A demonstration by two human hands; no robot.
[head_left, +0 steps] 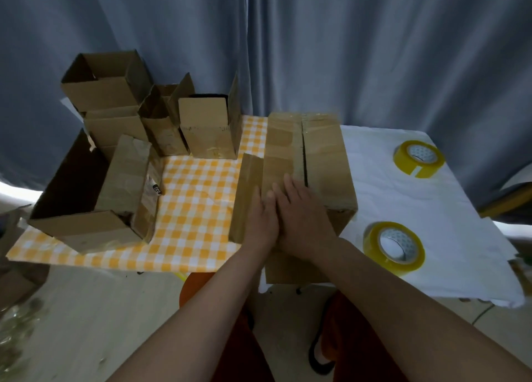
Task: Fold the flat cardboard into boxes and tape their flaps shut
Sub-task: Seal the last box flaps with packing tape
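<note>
Cardboard box [322, 163], the biggest thing on the table, lies under both hands with its top flaps folded down and a dark seam running away from the fingertips; a loose side flap [247, 197] stands out just left of the left fingers. Beneath it, the table carries a white cloth [431, 237] spreading out to the right of the hands and an orange checked cloth [195, 203] to their left. Far left of the fingers sits a large open carton [83, 197] holding a taped piece of cardboard, and beyond it a cluster of smaller open boxes [161, 114] stands upright. Two rolls of yellow tape lie on the white cloth: the near roll [394, 247] just right of the right wrist, the far roll [419, 158] well beyond the right fingertips. The right hand [302, 209] rests flat on the box top, fingers straight and spread; the left hand [263, 217] presses beside it, touching it, fingers straight too, gripping nothing
</note>
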